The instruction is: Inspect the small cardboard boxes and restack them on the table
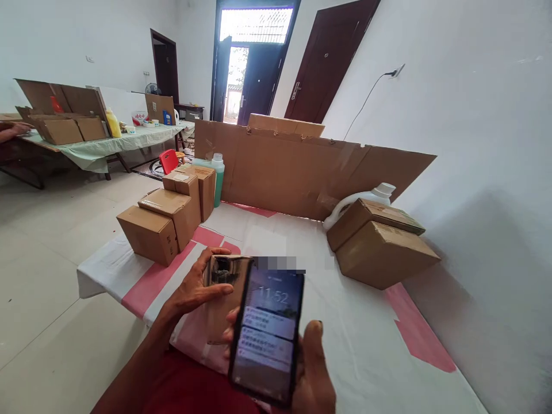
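Note:
My right hand [317,362] is closed around a smartphone [268,330], with the thumb along its right edge and fingertips showing on the left. The phone is tilted, its screen lit with a lock screen reading 11:52 and blurred notices below. To its left, my left hand [202,287] grips a brown, box-like thing [226,310] between thumb and fingers. A dark, shiny patch shows near that thing's top; its exact kind is unclear. The phone covers its right part. Both things are over the near edge of the white and pink table covering [297,241].
Several cardboard boxes [159,227] and a green bottle [218,178] stand at the table's left. More boxes [383,247] and a white jug [371,198] stand right, beside the wall. A cardboard panel [276,169] closes the back. Another person's arm [12,132] shows far left.

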Motion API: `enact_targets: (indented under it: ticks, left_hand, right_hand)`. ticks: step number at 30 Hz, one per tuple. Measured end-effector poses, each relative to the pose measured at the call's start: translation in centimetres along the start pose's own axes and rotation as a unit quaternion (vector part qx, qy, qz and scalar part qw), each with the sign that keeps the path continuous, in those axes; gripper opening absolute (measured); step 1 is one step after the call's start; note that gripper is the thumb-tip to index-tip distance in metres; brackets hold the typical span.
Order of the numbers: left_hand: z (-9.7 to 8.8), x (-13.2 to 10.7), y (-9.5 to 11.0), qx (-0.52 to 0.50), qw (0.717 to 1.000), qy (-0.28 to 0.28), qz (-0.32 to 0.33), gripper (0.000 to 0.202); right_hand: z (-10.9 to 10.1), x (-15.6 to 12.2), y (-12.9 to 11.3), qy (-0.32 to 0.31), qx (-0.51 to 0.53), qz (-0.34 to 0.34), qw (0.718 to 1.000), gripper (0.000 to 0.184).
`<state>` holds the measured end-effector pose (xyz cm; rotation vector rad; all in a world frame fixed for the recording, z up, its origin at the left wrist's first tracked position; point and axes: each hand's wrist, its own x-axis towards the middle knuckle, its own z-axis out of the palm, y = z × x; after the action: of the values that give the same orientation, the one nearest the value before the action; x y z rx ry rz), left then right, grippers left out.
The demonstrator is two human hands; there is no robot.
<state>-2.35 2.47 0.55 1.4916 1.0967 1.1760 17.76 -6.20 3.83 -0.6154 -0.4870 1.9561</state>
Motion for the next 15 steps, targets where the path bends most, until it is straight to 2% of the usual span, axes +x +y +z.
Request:
enact_targets:
  ticks: [3, 5, 6, 8, 11, 13, 15]
  left_hand:
    - [-0.7, 0.4, -0.9, -0.024, 1.000, -0.003, 0.012, 0.070]
    - [-1.1, 0.9, -1.3, -0.025, 0.999, 0.003, 0.021, 0.066]
    - [-1.2, 1.2, -1.4, -0.020, 0.999, 0.006, 0.025, 0.064]
    - [-1.5, 1.9, -1.5, -0.007, 0.999, 0.017, 0.026, 0.061]
    - [-1.9, 3.2, -1.8, 0.000, 0.999, 0.032, 0.011, 0.059]
    - [-2.2, 4.1, -2.2, -0.016, 0.999, 0.038, -0.002, 0.059]
    - [-2.3, 5.1, -2.7, -0.040, 0.998, 0.037, -0.009, 0.063]
  right_hand:
    - [-3.1, 0.7, -2.5, 0.090, -0.054, -0.094, 0.990, 0.069]
    - [-6.4, 1.7, -3.9, 0.196, -0.114, -0.153, 0.962, 0.067]
    - [-8.4, 2.1, -4.5, 0.257, -0.155, -0.172, 0.938, 0.068]
    - [-13.0, 2.9, -5.3, 0.376, -0.266, -0.188, 0.868, 0.068]
    - [-19.3, 3.0, -6.0, 0.491, -0.424, -0.151, 0.746, 0.059]
    - [-22.3, 2.6, -6.5, 0.528, -0.511, -0.103, 0.670, 0.050]
    - [-24.1, 2.1, -6.8, 0.533, -0.578, -0.060, 0.615, 0.044]
